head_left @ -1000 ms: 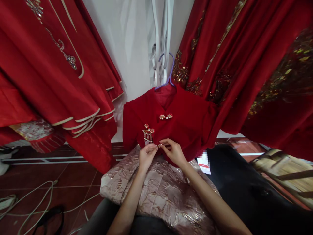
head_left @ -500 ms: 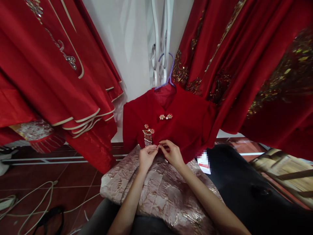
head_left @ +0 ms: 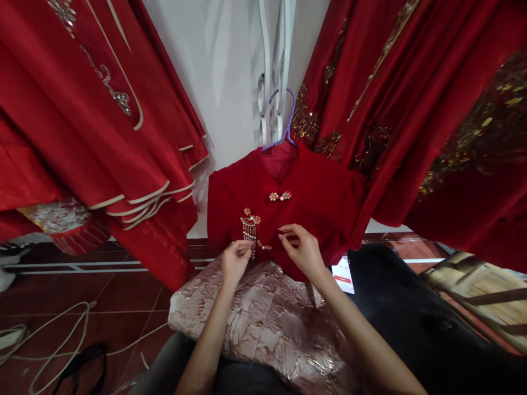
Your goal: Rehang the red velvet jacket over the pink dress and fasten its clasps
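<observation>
A red velvet top (head_left: 313,192) hangs in front of me on a purple hanger (head_left: 288,134). Beaded flower fasteners (head_left: 280,196) join below its neckline, and a fan-shaped brooch with bead tassels (head_left: 249,222) sits on its left side. Lower on the front shows a small beaded fastener (head_left: 264,246). My left hand (head_left: 236,261) is at the tassel ends, thumb and forefinger slightly apart; whether it touches them I cannot tell. Right of the lower fastener, my right hand (head_left: 302,248) is open, fingers apart, holding nothing.
Pink brocade fabric (head_left: 255,323) covers my lap. Red garments (head_left: 135,159) hang left, and sequined red ones (head_left: 395,164) right. A lit phone (head_left: 343,275) lies on a black surface (head_left: 395,307). A white cable (head_left: 86,323) loops across the tiled floor.
Both hands, which met fingertip to fingertip at the lower fastener, have come apart. My left moved left toward the tassels, my right moved right and opened. The lower fastener is now uncovered.
</observation>
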A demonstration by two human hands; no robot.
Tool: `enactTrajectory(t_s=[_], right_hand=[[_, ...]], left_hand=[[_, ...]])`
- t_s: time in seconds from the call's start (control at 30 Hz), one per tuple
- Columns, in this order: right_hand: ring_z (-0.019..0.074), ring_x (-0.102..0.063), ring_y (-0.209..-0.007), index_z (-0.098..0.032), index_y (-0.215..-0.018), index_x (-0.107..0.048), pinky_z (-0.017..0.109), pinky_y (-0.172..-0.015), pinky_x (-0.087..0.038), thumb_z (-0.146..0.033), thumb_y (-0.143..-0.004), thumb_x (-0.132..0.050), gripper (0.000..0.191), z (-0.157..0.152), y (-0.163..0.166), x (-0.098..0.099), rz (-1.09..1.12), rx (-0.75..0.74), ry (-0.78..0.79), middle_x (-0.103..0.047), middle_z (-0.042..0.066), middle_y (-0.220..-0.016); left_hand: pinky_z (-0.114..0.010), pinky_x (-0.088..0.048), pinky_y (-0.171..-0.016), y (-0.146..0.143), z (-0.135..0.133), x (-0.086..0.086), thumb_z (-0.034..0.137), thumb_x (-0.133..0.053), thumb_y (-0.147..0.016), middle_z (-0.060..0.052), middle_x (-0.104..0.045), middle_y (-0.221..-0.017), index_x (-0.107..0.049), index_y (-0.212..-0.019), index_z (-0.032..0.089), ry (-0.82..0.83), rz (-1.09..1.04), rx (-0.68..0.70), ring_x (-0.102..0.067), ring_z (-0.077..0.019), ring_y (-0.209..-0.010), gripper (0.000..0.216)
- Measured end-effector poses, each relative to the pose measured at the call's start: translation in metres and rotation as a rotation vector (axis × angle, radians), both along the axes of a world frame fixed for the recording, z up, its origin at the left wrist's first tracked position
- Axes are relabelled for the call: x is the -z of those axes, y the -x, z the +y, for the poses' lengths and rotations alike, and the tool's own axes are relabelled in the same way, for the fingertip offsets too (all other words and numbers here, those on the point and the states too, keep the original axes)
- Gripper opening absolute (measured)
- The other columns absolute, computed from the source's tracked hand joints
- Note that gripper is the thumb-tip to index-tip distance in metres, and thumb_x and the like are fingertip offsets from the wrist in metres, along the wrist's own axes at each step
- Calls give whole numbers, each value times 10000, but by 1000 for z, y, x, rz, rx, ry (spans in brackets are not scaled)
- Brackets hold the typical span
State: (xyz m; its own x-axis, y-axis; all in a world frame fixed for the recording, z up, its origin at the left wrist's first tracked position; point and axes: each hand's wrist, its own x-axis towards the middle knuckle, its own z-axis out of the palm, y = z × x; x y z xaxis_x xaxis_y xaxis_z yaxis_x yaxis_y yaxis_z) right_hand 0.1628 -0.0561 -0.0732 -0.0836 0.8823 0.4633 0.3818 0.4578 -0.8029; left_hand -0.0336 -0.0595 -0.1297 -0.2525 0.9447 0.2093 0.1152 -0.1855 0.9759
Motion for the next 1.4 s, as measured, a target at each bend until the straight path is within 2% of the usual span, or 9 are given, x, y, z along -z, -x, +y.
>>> enactTrajectory(t_s=[0.13, 0.37, 0.53, 0.67, 0.8, 0.97, 1.1, 1.3, 1.4], right_hand=[[158, -663, -792, -206, -974, -630, 263, -647, -577, -255, -866, -538, 150, -1, 1, 0, -24, -7, 42, -672, 64, -943], [187, -664, -891, -196, -1004, -561, 311, -712, -586, -254, -824, -572, 190, 8, 17, 44, -48, -88, 116, -666, 82, -982], [171, -666, -851, -205, -986, -555, 296, -705, -578, -251, -837, -551, 157, 12, 17, 51, -14, -99, 129, -666, 67, -955], [154, -664, -774, -206, -966, -564, 283, -684, -571, -247, -829, -564, 143, 11, 15, 48, -12, -107, 152, -672, 51, -931], [148, -665, -754, -208, -946, -577, 268, -670, -567, -254, -831, -564, 125, 9, 18, 45, 6, -121, 160, -677, 43, -905], [146, -667, -728, -204, -925, -589, 259, -637, -559, -258, -814, -585, 124, 6, 20, 38, 19, -117, 173, -685, 34, -878], [145, -662, -715, -200, -899, -615, 264, -645, -548, -249, -798, -613, 113, 5, 8, 20, -36, -192, 217, -681, 19, -799], [142, -655, -707, -202, -893, -634, 276, -657, -545, -251, -784, -655, 122, -3, -22, -14, -104, -462, 305, -689, 16, -786], [147, -659, -734, -209, -914, -635, 286, -679, -548, -244, -795, -646, 124, -7, -29, -24, -109, -509, 316, -688, 11, -789]], left_hand=[[-308, -548, -779, -5, 0, -2, 136, -645, -668, -71, -737, -850, -697, -820, 157, 26, -3, 54, -694, -178, -788, 162], [-331, -540, -841, -29, 1, 11, 221, -757, -656, -71, -725, -878, -677, -892, 166, 22, -37, 91, -690, -176, -841, 255], [-315, -545, -795, -29, 1, 11, 339, -778, -661, -90, -733, -874, -689, -864, 151, 50, -99, 119, -695, -185, -817, 291], [-294, -538, -749, -25, 0, 9, 378, -756, -693, -78, -729, -818, -686, -819, 150, 35, -39, 132, -687, -180, -757, 270], [-278, -525, -762, -26, -2, 11, 380, -721, -742, -62, -723, -826, -670, -839, 174, -25, 25, 79, -684, -176, -779, 233], [-267, -512, -763, -29, -6, 5, 366, -719, -732, -51, -714, -810, -662, -816, 181, -35, 6, 52, -677, -170, -778, 211], [-259, -516, -734, -27, 2, -14, 334, -751, -675, -44, -699, -780, -651, -796, 164, -11, -109, 72, -663, -157, -750, 230], [-317, -518, -876, -15, 28, -50, 407, -733, -703, -60, -724, -918, -688, -919, 149, -40, -315, -36, -672, -163, -861, 340], [-349, -519, -884, -15, 31, -58, 415, -765, -670, -74, -731, -916, -696, -899, 134, 31, -448, 48, -680, -172, -849, 369]])
